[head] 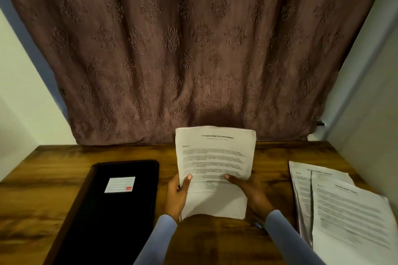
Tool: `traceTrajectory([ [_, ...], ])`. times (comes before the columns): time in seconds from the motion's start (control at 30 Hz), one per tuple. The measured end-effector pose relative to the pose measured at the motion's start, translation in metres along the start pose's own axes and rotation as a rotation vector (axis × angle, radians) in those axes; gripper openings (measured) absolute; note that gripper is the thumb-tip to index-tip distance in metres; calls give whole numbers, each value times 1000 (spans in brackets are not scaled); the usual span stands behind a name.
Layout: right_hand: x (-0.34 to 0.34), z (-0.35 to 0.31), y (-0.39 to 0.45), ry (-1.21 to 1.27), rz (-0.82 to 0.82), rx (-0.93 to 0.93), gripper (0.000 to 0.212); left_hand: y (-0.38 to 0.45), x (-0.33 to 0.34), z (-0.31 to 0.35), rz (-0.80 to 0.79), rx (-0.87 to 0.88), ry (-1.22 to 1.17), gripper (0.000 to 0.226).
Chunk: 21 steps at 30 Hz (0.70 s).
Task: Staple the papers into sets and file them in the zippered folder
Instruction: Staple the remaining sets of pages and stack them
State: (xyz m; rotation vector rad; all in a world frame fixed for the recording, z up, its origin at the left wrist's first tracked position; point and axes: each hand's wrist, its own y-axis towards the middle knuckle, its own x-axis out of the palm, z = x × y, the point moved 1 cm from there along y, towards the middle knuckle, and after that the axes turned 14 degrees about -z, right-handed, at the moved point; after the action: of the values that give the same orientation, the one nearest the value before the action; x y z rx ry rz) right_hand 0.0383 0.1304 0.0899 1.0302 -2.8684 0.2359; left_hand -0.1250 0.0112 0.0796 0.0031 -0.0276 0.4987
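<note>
I hold a set of printed papers (215,157) upright above the middle of the wooden table (43,178), its top page headed "Internship Documentation". My left hand (176,196) grips the set's left edge, thumb on the front page. My right hand (252,191) grips its lower right side, thumb pressed on the text. A black zippered folder (116,211) with a white label lies flat and closed at the left. More printed papers (344,206) lie spread in overlapping piles at the right. No stapler shows clearly; a small bluish thing (258,225) peeks out beside my right wrist.
A brown patterned curtain (193,49) hangs behind the table's far edge. Pale walls (370,103) close in on both sides. Bare wood lies between the folder and the held papers.
</note>
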Motion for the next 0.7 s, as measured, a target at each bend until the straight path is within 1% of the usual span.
traceTrajectory([
  [0.13,-5,-8,1,17,18,-22,42,10,3,16,-33,-1,6,25],
  [0.27,-21,-18,-7,45,73,-52,38,21,20,26,-128,9,-38,22],
  [0.37,-49,-20,-17,36,190,-80,44,31,46,24,-219,-11,-10,20],
  [0.43,-73,-20,-31,34,279,-82,47,35,73,20,-313,-78,-41,17],
  [0.5,-103,-17,-53,60,396,-57,39,37,109,12,-434,-159,-86,22],
  [0.57,-132,-8,-79,85,511,-29,34,40,147,-1,-538,-224,-80,30],
  [0.63,-160,-3,-110,34,625,-16,31,38,188,-16,-613,-266,19,34],
  [0.7,-185,3,-139,-24,750,40,28,32,226,-28,-691,-310,149,35],
])
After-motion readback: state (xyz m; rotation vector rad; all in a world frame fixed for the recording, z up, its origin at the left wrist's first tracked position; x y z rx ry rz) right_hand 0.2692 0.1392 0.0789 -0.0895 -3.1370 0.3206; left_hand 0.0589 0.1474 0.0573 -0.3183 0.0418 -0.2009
